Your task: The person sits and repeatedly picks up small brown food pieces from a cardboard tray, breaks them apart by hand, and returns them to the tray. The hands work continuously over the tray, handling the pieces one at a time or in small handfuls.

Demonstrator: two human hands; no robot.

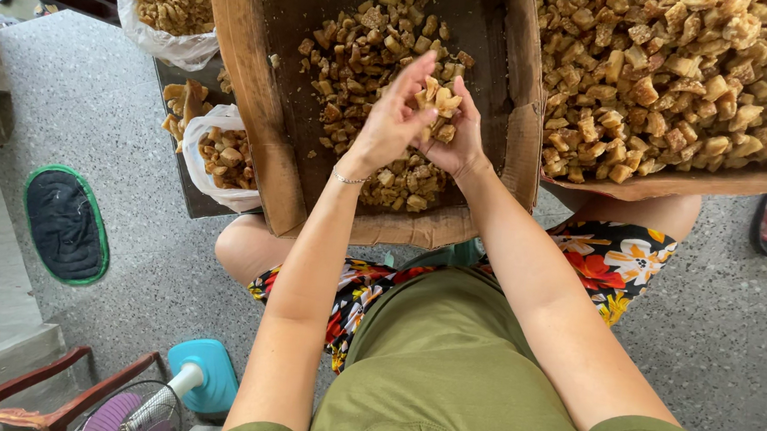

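Head view, looking straight down: left hand [391, 118] and right hand [455, 138] cupped together over the left box [253, 109], fingers half curled around a heap of tan chunks [439, 104] held between the palms. More chunks [362, 49] loose in the same box beneath. Right box [734, 179] just beside it, heaped full. Two open bags [207, 147] of chunks left of the boxes on a dark tray [181, 191]. Fan [184, 393] by the left elbow.

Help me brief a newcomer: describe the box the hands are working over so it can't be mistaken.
Two cardboard boxes sit ahead of the knees. The left box lies under both hands, only partly covered with brown chunks; its neighbour, the right box, is heaped full.
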